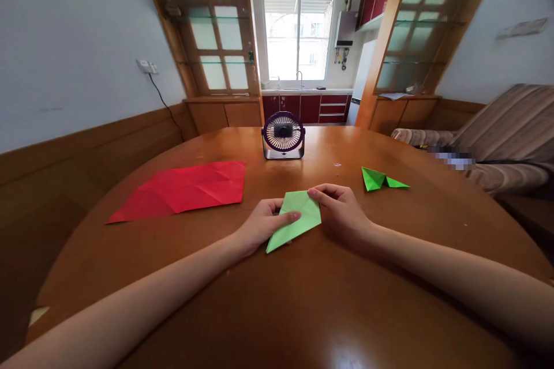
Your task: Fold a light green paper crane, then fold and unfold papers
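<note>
A folded sheet of light green paper (303,216) is held between my two hands, a little above the table (277,300). It has several straight edges, and its point faces down and to the left. My left hand (264,222) grips its left side, thumb lying across the front and fingers behind. At the upper right corner, my right hand (341,204) pinches the paper between thumb and fingertips. The layers behind the front face are hidden.
Creased red paper (194,187) lies on the left of the table. A purple desk fan (284,134) stands at the far middle. To the right sits a folded bright green paper piece (374,179). A striped sofa (511,127) is beyond the table's right edge.
</note>
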A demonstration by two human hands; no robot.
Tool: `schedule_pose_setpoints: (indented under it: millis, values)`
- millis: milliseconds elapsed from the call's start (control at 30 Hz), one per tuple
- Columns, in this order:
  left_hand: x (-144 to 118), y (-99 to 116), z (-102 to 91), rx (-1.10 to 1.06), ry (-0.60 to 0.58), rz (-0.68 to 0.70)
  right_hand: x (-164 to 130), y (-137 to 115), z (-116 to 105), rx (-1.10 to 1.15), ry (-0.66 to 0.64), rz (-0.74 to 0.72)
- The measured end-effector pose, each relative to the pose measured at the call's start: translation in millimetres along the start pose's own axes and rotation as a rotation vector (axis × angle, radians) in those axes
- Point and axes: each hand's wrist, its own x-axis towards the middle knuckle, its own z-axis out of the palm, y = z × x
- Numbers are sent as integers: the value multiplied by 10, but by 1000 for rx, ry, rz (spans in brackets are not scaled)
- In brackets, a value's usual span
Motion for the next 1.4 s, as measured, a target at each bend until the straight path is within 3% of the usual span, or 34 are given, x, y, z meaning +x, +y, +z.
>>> schedule_pose_setpoints:
  millis: [133, 300, 433, 600, 733, 800, 900, 1000, 1167, 1267, 1400]
  values:
    - [5, -35, 30, -54, -27, -59, 74, 94, -71, -53, 111, -14]
    - [25, -42, 10, -98, -41, -156, 211, 199, -191, -160, 54, -37]
    - [54, -59, -28, -58, 33, -100, 236, 211, -262, -344, 19, -127]
    - [76, -63, -116, 448, 68, 158, 247, 223, -332, -761, -69, -292]
    - [91, -37, -186, 866, -15, 278, 312, 283, -377, -946, -284, -355]
    - [100, -36, -213, 968, -34, 304, 327, 294, -387, -1002, -338, -401]
    - [95, -35, -238, 1025, 3, 367, 303, 273, -389, -1146, -304, -483]
    - [49, -5, -242, 1003, 36, 328, 256, 242, -386, -1256, -287, -557]
    - [-52, 65, -206, 1030, 18, 287, 219, 235, -372, -1325, -334, -595]
    - [-71, 54, -187, 1018, 65, 257, 223, 243, -352, -1265, -382, -644]
    - [-74, 20, -173, 896, 71, 160, 236, 233, -342, -1041, -672, -668]
